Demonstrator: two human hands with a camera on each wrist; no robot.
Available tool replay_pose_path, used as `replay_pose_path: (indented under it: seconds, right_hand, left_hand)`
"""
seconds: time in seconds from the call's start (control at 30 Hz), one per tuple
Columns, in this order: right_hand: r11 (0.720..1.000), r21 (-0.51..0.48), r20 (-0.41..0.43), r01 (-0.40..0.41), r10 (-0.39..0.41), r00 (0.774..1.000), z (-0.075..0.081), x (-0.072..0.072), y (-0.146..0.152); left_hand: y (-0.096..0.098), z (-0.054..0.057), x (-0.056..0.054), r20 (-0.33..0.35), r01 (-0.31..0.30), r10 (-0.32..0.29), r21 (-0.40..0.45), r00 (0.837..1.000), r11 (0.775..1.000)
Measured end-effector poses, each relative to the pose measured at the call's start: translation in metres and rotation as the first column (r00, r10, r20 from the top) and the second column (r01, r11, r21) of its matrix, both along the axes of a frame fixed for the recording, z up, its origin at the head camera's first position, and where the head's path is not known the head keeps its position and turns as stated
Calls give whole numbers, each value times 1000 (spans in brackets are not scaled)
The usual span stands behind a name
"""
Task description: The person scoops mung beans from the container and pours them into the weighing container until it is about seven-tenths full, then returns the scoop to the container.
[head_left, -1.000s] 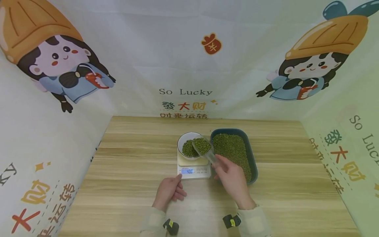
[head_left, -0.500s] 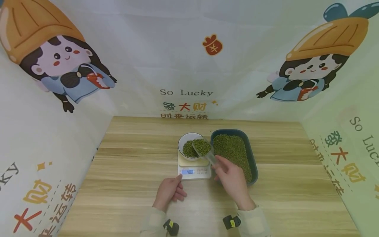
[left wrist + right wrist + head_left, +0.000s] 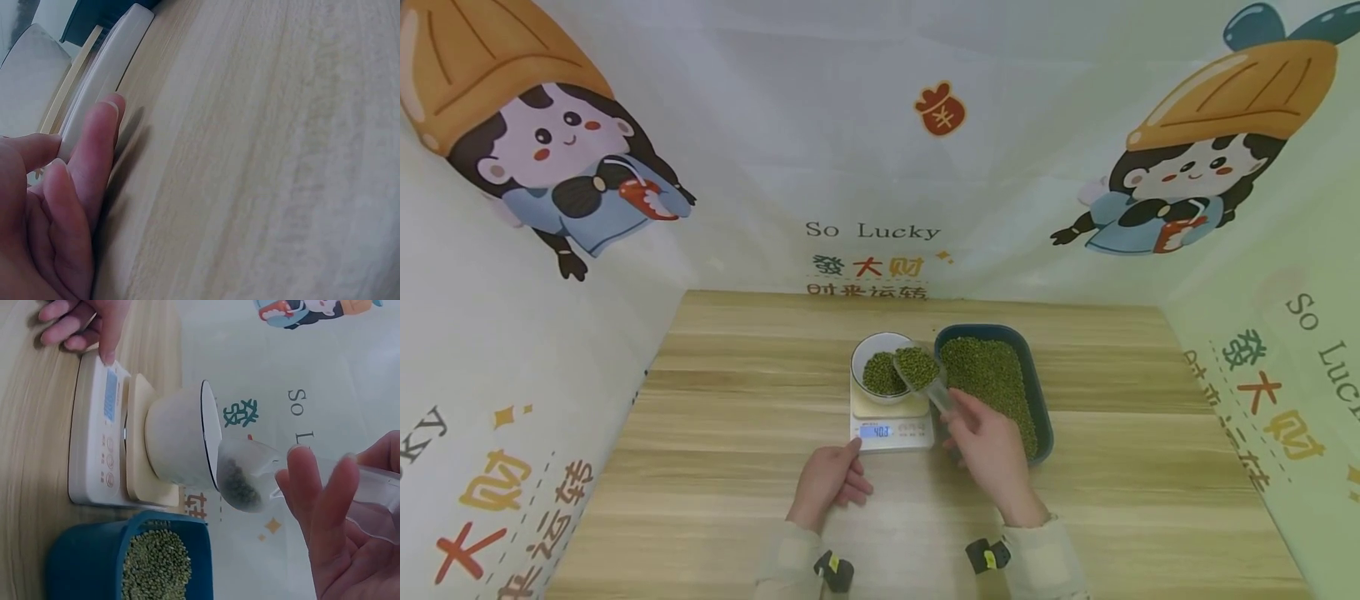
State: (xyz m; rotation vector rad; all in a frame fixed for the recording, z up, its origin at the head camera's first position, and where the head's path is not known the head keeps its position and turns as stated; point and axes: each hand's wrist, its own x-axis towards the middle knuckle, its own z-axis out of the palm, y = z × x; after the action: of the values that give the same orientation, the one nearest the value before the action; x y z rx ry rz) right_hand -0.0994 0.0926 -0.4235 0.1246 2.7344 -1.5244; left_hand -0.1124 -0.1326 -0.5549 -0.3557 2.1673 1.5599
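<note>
A white kitchen scale [image 3: 895,443] carries a white dark-rimmed bowl [image 3: 866,353] with green mung beans [image 3: 882,377] inside. Its lit display [image 3: 876,432] appears to read 40.3. At the scale's front left corner, my left hand [image 3: 829,483] touches the edge with its thumb, the other fingers loosely bent beside it. My right hand [image 3: 996,454] grips the handle of a clear plastic scoop [image 3: 938,393]. Beans fill the scoop's head, which is tilted over the bowl's right rim. In the right wrist view, the scoop [image 3: 250,453] has its mouth towards the bowl [image 3: 178,434].
Close on the scale's right stands a dark blue tub [image 3: 1043,429] of mung beans, partly behind my right hand. Everything stands on a wood-grain table [image 3: 730,400]. Printed cloth walls [image 3: 737,125] enclose the table at the back and both sides.
The scoop has shifted slightly to the right over the bowl's rim. The display has gone from 40.0 to about 40.3. My left hand has stayed in place.
</note>
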Motion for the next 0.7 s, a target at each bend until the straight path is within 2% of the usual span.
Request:
replay_pose_path:
  seconds: [0.3, 0.7]
  right_hand:
    - [997, 81, 15, -15, 14, 1000, 2, -2, -3]
    - [995, 102, 1, -21, 21, 1000, 4, -2, -3]
  left_hand:
    - [0, 1, 1, 0, -2, 2, 5, 1000, 1000]
    - [0, 2, 0, 11, -7, 7, -3, 1000, 1000]
